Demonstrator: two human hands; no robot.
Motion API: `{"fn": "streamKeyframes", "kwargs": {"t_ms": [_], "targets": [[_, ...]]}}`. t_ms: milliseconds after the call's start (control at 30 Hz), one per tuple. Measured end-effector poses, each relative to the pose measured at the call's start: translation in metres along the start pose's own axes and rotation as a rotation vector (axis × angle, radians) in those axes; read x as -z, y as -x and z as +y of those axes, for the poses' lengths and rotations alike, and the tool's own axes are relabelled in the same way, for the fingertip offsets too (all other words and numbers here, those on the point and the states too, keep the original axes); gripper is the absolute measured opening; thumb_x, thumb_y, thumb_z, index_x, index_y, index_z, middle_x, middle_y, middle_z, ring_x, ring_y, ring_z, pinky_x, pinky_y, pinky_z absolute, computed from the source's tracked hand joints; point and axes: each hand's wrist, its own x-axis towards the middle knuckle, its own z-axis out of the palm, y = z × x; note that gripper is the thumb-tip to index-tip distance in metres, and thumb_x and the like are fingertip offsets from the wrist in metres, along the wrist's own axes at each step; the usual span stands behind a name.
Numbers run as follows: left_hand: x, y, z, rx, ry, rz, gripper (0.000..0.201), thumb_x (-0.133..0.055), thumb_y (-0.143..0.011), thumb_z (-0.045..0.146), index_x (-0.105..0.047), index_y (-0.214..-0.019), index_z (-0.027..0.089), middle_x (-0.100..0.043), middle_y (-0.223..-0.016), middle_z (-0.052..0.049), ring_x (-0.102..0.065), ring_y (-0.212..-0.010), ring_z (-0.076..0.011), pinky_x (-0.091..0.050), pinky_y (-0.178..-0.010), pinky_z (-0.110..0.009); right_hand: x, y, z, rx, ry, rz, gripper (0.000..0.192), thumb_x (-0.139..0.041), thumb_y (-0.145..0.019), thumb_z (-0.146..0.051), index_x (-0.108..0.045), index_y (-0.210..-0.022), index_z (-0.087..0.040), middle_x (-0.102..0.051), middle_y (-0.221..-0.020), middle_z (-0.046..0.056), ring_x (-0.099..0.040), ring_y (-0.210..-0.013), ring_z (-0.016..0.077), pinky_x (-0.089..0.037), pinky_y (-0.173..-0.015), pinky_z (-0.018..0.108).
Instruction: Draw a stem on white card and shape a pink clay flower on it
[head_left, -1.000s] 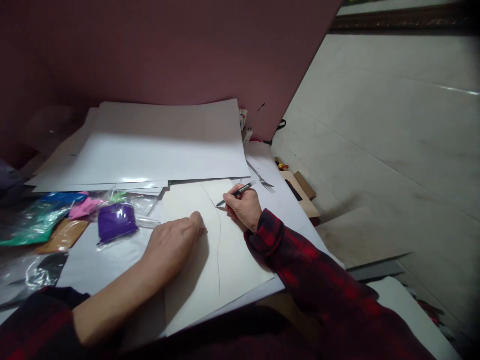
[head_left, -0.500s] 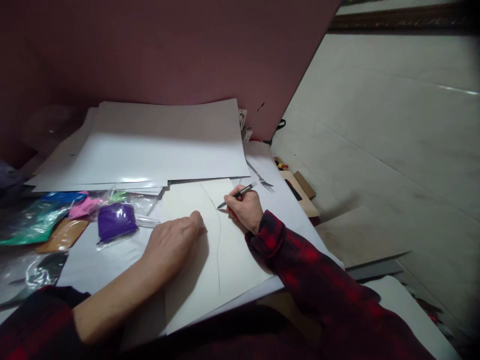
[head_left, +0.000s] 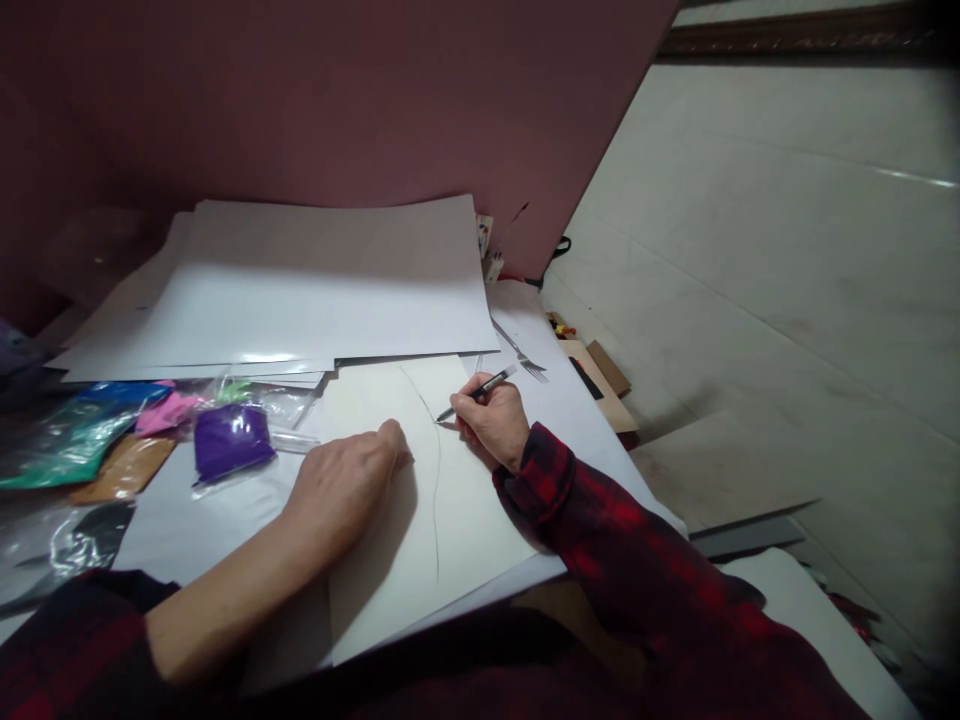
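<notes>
A cream sheet of paper (head_left: 480,520) lies on the white tabletop with a long, thin, curved line drawn down it. My right hand (head_left: 495,418) grips a black pen (head_left: 480,390), whose tip touches the upper part of that line. On the paper's left side rests my left hand (head_left: 349,480), its fingers curled in and pressed down, the fingertips partly hidden beneath it. Nothing shows in that hand. Just left of it is a purple packet (head_left: 234,440) in clear plastic, with a clear tube-like piece (head_left: 294,441) beside it.
Large white sheets (head_left: 330,280) are stacked behind the paper, against the reddish panel. A fork (head_left: 525,352) lies to the right. Several plastic packets, including a green one (head_left: 67,440) and a brown one (head_left: 124,470), crowd the left. Cardboard (head_left: 600,385) sits past the table's right edge.
The pen tip, with my right hand, has shifted very slightly right and down along the line. My left hand stays in place on the paper.
</notes>
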Motion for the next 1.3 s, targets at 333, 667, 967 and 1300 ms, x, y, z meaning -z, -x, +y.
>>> {"fn": "streamKeyframes", "kwargs": {"t_ms": [333,667,967,1300], "targets": [[0.001,0.001,0.001,-0.004,0.004,0.008,0.026,-0.029,-0.093,0.027,-0.053,-0.096,0.019,-0.071,-0.081,-0.010,-0.063,-0.067,-0.0245,-0.030,-0.054,-0.032,0.001,0.005,-0.002,-0.012,-0.017,0.000,0.014,-0.064,-0.065,-0.020,-0.051,-0.061,-0.019,-0.048,-0.042,-0.008,-0.046,-0.035,0.0064,-0.043,-0.036,0.018],[-0.001,0.000,0.000,-0.010,0.009,0.015,0.025,-0.029,-0.094,0.025,-0.053,-0.096,0.019,-0.070,-0.080,-0.010,-0.063,-0.068,-0.0256,-0.030,-0.055,-0.032,0.004,0.010,-0.004,-0.018,-0.021,0.002,0.014,-0.064,-0.065,-0.019,-0.051,-0.060,-0.018,-0.049,-0.042,-0.008,-0.044,-0.035,0.0056,-0.042,-0.035,0.017],[-0.001,0.001,0.000,-0.014,0.012,0.020,0.026,-0.028,-0.094,0.026,-0.053,-0.096,0.019,-0.070,-0.080,-0.010,-0.062,-0.066,-0.0248,-0.029,-0.055,-0.032,0.005,0.013,-0.004,-0.026,-0.026,-0.003,0.014,-0.064,-0.064,-0.019,-0.051,-0.060,-0.019,-0.049,-0.042,-0.008,-0.046,-0.035,0.0063,-0.044,-0.036,0.018],[-0.001,0.001,0.000,-0.008,0.015,0.016,0.025,-0.029,-0.093,0.026,-0.053,-0.096,0.019,-0.071,-0.083,-0.011,-0.063,-0.068,-0.0254,-0.030,-0.055,-0.032,0.006,0.019,-0.006,-0.034,-0.028,-0.010,0.013,-0.064,-0.063,-0.018,-0.052,-0.059,-0.018,-0.049,-0.041,-0.008,-0.045,-0.035,0.0061,-0.043,-0.036,0.018]]}}
